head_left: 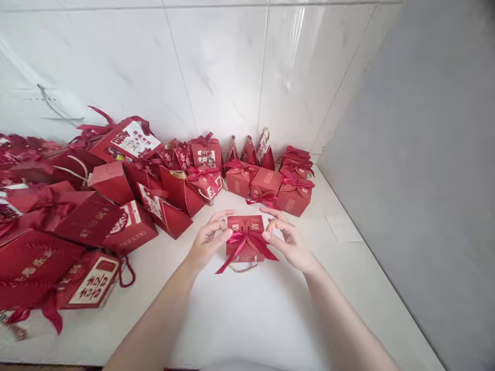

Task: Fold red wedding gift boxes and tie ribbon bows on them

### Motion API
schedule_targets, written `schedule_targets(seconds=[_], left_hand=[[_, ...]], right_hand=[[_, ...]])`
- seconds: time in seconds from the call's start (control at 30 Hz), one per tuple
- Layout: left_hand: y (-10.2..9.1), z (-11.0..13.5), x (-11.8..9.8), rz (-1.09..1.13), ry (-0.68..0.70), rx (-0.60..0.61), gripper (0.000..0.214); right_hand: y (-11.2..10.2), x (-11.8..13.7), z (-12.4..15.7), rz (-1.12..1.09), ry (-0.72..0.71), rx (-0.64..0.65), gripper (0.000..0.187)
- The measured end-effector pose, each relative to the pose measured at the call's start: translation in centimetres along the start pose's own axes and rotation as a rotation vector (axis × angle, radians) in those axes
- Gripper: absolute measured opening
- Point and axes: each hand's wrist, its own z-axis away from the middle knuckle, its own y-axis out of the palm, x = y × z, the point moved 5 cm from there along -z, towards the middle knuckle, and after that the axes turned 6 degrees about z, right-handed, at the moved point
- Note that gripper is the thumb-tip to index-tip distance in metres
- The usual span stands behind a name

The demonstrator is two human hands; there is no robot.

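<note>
A small red gift box (246, 223) with gold characters stands on the white table in front of me. A dark pink ribbon bow (247, 238) is tied across it, its two tails spread down to the left and right. My left hand (212, 238) is at the left side of the bow, thumb and fingers closed on its left loop. On the other side, my right hand (288, 239) pinches the right loop, with its index finger stretched out past the box's top corner. A twisted cream cord (243, 269) sticks out below the box's near edge.
Red gift boxes (133, 232) and bags are heaped along the left. More ribboned boxes (296, 198) stand in a row against the tiled wall (224, 62). A white paper slip (344, 228) lies at the right, by a grey panel (417, 154).
</note>
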Motion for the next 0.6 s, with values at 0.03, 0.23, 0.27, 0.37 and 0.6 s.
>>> schedule_targets(seconds=[0.03,0.23,0.27,0.37,0.6], left_hand=[[0.1,0.0,0.3,0.031,-0.014,-0.019,0.034],[0.8,0.1,0.3,0.001,0.001,0.095,0.030],[0.9,0.2,0.2,-0.030,0.007,0.136,0.028],[1.1,0.2,-0.1,-0.056,-0.008,0.189,0.028],[1.8,0.1,0.1,0.053,-0.106,0.055,0.033]], right_hand=[[0.1,-0.1,0.1,0.016,-0.003,0.048,0.023],[0.9,-0.9,0.1,-0.137,0.006,0.227,0.021],[1.0,-1.1,0.0,-0.202,0.011,0.235,0.024],[1.1,-1.4,-0.1,-0.349,0.015,0.235,0.028],[1.8,-1.8,-0.1,-0.493,0.082,0.200,0.037]])
